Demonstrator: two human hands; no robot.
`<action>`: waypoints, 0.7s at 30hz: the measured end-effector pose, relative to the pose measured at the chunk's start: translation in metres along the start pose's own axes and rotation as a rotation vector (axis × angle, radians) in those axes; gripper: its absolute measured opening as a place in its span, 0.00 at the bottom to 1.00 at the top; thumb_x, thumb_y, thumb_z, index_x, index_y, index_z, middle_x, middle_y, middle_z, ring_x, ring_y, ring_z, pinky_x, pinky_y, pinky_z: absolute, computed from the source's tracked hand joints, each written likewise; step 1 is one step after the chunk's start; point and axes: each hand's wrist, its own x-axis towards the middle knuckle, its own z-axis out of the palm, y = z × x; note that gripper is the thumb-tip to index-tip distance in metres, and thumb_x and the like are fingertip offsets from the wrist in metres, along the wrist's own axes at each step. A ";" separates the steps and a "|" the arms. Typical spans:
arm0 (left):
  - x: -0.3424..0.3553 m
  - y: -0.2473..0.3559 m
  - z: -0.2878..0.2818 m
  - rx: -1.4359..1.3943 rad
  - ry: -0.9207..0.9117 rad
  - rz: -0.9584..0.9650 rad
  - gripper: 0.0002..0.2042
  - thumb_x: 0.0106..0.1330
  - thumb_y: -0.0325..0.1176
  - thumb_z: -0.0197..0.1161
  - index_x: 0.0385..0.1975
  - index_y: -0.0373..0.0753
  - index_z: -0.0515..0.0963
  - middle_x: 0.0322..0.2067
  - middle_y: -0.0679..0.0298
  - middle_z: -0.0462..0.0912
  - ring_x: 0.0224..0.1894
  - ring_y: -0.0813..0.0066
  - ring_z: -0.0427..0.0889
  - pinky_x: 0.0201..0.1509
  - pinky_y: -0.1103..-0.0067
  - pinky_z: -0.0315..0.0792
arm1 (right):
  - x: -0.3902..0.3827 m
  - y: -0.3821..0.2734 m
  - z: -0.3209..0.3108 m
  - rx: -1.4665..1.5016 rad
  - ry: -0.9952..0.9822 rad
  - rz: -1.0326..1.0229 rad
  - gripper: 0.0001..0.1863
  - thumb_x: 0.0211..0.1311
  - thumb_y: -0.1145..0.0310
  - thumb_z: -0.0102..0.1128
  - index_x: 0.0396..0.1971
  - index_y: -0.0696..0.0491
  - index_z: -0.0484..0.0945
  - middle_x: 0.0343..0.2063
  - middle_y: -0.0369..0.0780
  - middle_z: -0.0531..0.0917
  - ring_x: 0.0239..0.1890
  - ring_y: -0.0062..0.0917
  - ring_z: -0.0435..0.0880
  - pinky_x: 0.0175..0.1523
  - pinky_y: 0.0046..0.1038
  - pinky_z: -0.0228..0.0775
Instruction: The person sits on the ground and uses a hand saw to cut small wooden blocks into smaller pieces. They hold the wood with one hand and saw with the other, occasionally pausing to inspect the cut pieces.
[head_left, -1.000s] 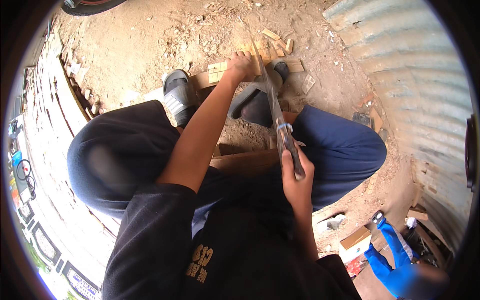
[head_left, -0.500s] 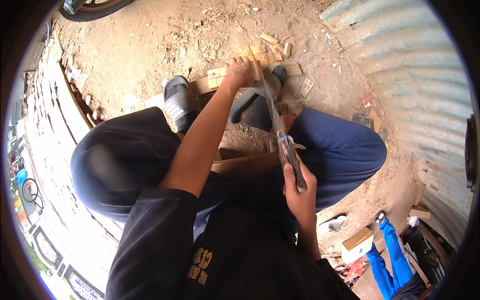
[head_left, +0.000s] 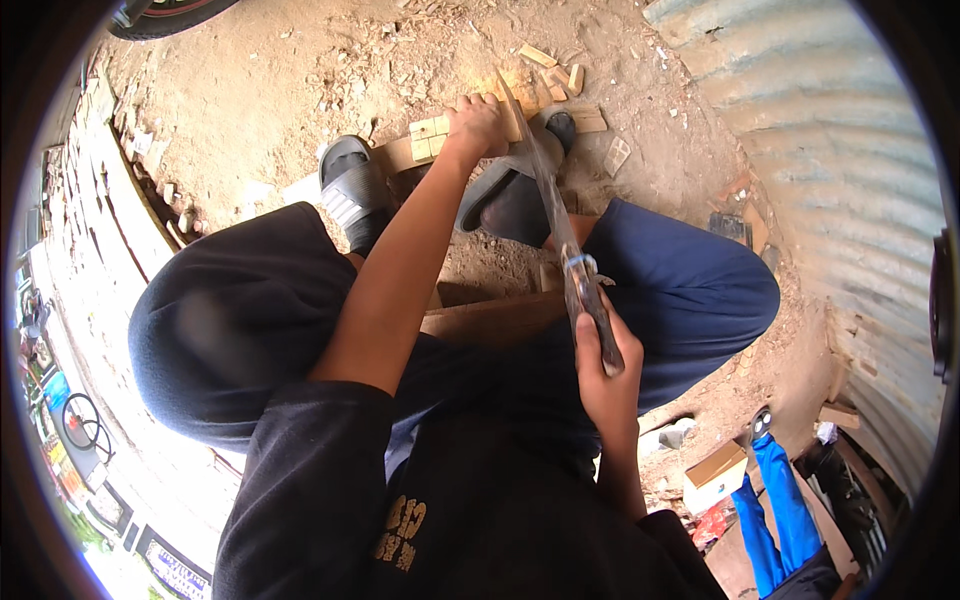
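Observation:
My right hand point(head_left: 608, 365) is closed around the dark handle of a handsaw point(head_left: 545, 180). The long narrow blade points away from me, its far end beside my left hand. My left hand point(head_left: 477, 126) presses down, fingers curled, on a pale wooden piece point(head_left: 428, 138) with lines across its face. That piece lies over a longer plank point(head_left: 395, 156) near the ground, between my sandalled feet. The blade crosses at the right end of the pale piece; how deep it sits in the wood I cannot tell.
Small wood offcuts point(head_left: 558, 78) and sawdust lie beyond the blade. A corrugated metal sheet point(head_left: 830, 150) stands on the right. Another person's blue-trousered legs point(head_left: 785, 505) and a cardboard box point(head_left: 716, 478) are at lower right. A wheel point(head_left: 170, 18) shows at upper left.
The view has shifted slightly. The saw has slid a little farther forward past the wood, and my right hand has moved with it. My left hand stays on the wooden piece.

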 end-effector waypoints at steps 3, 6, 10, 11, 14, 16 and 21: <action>-0.003 0.001 0.005 0.005 0.015 0.000 0.37 0.58 0.47 0.63 0.62 0.29 0.61 0.61 0.48 0.67 0.67 0.50 0.63 0.67 0.54 0.58 | 0.014 -0.007 0.003 0.007 -0.043 0.077 0.20 0.69 0.70 0.54 0.57 0.63 0.73 0.41 0.50 0.85 0.46 0.22 0.83 0.50 0.25 0.73; -0.004 0.000 0.002 0.019 0.013 0.011 0.37 0.59 0.49 0.63 0.62 0.29 0.61 0.62 0.48 0.67 0.67 0.50 0.63 0.67 0.54 0.58 | -0.005 -0.001 0.002 -0.008 -0.010 -0.020 0.21 0.68 0.70 0.55 0.58 0.63 0.73 0.42 0.52 0.84 0.48 0.26 0.84 0.51 0.26 0.73; -0.004 0.004 -0.001 0.002 0.013 -0.005 0.38 0.60 0.52 0.63 0.62 0.30 0.61 0.62 0.47 0.66 0.67 0.49 0.62 0.68 0.54 0.58 | -0.013 0.006 0.005 -0.055 0.030 -0.144 0.22 0.67 0.71 0.55 0.58 0.63 0.72 0.40 0.53 0.85 0.44 0.27 0.87 0.47 0.26 0.74; -0.005 0.002 0.003 -0.006 0.002 -0.006 0.38 0.60 0.53 0.63 0.62 0.29 0.61 0.62 0.47 0.66 0.67 0.49 0.62 0.68 0.54 0.58 | -0.001 0.006 0.012 -0.071 0.003 -0.100 0.21 0.67 0.71 0.55 0.58 0.63 0.72 0.39 0.53 0.85 0.43 0.28 0.87 0.46 0.26 0.74; -0.001 -0.002 0.002 -0.025 0.011 0.011 0.39 0.60 0.54 0.63 0.62 0.29 0.61 0.62 0.46 0.66 0.67 0.49 0.62 0.69 0.55 0.58 | 0.017 -0.001 0.020 -0.075 0.004 -0.083 0.21 0.67 0.72 0.56 0.57 0.63 0.73 0.37 0.52 0.85 0.39 0.29 0.88 0.42 0.27 0.75; 0.001 -0.005 0.003 -0.053 0.030 0.020 0.39 0.61 0.54 0.62 0.63 0.29 0.60 0.62 0.45 0.66 0.68 0.48 0.61 0.69 0.55 0.58 | 0.001 -0.008 0.008 -0.063 -0.014 -0.093 0.20 0.67 0.72 0.56 0.57 0.64 0.73 0.39 0.52 0.85 0.41 0.29 0.88 0.44 0.26 0.75; -0.006 0.005 -0.001 -0.022 -0.024 -0.009 0.38 0.63 0.54 0.59 0.63 0.28 0.60 0.63 0.44 0.65 0.68 0.47 0.60 0.70 0.56 0.56 | 0.002 -0.004 0.001 0.001 -0.025 -0.039 0.19 0.69 0.72 0.54 0.56 0.65 0.73 0.44 0.51 0.84 0.47 0.26 0.84 0.52 0.24 0.72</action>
